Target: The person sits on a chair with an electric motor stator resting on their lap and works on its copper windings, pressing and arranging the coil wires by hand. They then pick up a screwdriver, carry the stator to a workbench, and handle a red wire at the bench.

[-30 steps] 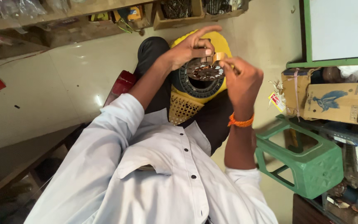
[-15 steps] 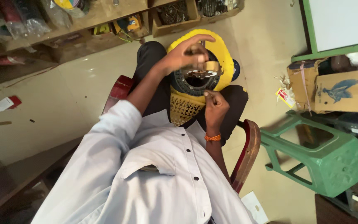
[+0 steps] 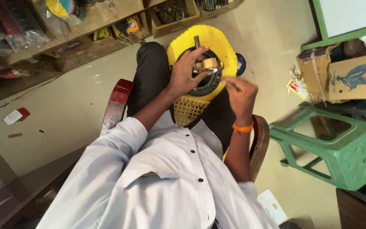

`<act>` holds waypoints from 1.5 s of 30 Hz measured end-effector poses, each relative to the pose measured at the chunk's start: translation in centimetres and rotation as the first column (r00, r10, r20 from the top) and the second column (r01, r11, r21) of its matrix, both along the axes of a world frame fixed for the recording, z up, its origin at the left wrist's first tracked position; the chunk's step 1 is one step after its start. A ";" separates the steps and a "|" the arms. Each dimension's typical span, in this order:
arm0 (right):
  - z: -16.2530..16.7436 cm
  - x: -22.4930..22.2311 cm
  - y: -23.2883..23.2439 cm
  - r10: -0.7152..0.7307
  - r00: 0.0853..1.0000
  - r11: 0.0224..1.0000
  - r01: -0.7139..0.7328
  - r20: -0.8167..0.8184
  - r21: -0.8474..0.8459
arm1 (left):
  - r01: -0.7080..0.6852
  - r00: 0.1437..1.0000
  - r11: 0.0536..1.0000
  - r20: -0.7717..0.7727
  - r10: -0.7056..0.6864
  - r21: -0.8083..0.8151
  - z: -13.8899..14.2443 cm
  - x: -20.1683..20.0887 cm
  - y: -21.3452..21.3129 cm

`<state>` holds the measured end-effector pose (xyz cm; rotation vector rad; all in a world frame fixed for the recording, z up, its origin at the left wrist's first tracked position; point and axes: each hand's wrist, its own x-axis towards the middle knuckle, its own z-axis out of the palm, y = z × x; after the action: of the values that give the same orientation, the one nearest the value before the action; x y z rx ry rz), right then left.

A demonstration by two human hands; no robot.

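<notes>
Pale floor tiles and a green stool (image 3: 339, 148) are seen around the chair. On the lap, a yellow basket (image 3: 217, 42) is kept. The left hand (image 3: 187, 72) is curled shut on a small roll of tape (image 3: 209, 63), right at its fingertips, above a dark round part (image 3: 208, 85). The right hand (image 3: 240, 95) is held just beside, blurred; its grip cannot be told.

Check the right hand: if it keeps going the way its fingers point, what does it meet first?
Likely the small tan roll under the left hand; the right hand points up-left at it. Depth unclear.
</notes>
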<state>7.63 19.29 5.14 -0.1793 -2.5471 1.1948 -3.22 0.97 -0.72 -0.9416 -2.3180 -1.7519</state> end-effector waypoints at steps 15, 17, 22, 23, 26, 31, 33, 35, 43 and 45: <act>1.8 -14.9 2.9 0.376 0.903 0.920 -0.391 0.206 0.033 | -0.052 0.978 0.975 0.210 0.006 0.217 -3.7 -0.4 1.4; 1.8 -16.1 3.0 0.437 0.867 0.896 -0.443 0.242 -0.029 | -0.091 0.966 0.971 0.256 0.033 0.221 -3.5 -0.1 1.5; 3.3 -16.3 3.0 0.430 0.871 0.899 -0.437 0.237 -0.026 | -0.187 0.953 0.969 0.269 0.139 0.161 -2.3 0.5 1.6; 3.7 -16.1 3.1 0.425 0.876 0.903 -0.430 0.229 -0.030 | -0.196 0.954 0.969 0.257 0.154 0.149 -2.1 0.5 1.7; 4.6 -15.5 3.0 0.346 0.904 0.937 -0.349 0.251 -0.035 | -0.204 0.936 0.971 0.316 0.156 0.125 -1.7 0.5 1.6; 5.5 -15.7 1.7 0.378 0.897 0.924 -0.382 0.230 -0.026 | -0.140 0.944 0.960 0.324 0.056 0.241 -1.7 0.4 1.3; 5.9 -15.6 1.1 0.395 0.895 0.917 -0.397 0.209 -0.033 | -0.151 0.936 0.958 0.346 0.060 0.242 -1.8 0.4 1.3; 6.2 -15.2 0.8 0.386 0.901 0.922 -0.384 0.197 -0.053 | -0.176 0.925 0.963 0.369 0.090 0.206 -1.9 0.4 1.4; 1.8 -17.6 2.6 0.293 0.917 0.937 -0.332 0.271 0.110 | -0.163 0.953 0.954 0.289 0.086 0.252 -2.8 0.5 1.7; -0.7 -18.4 2.6 0.358 0.887 0.906 -0.406 0.293 0.122 | -0.143 0.946 0.959 0.320 0.059 0.246 -2.8 0.4 1.4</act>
<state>-10.77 21.89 4.44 0.2388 -3.0115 1.1204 -2.87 2.33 -3.48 -0.5244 -2.1646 -2.2301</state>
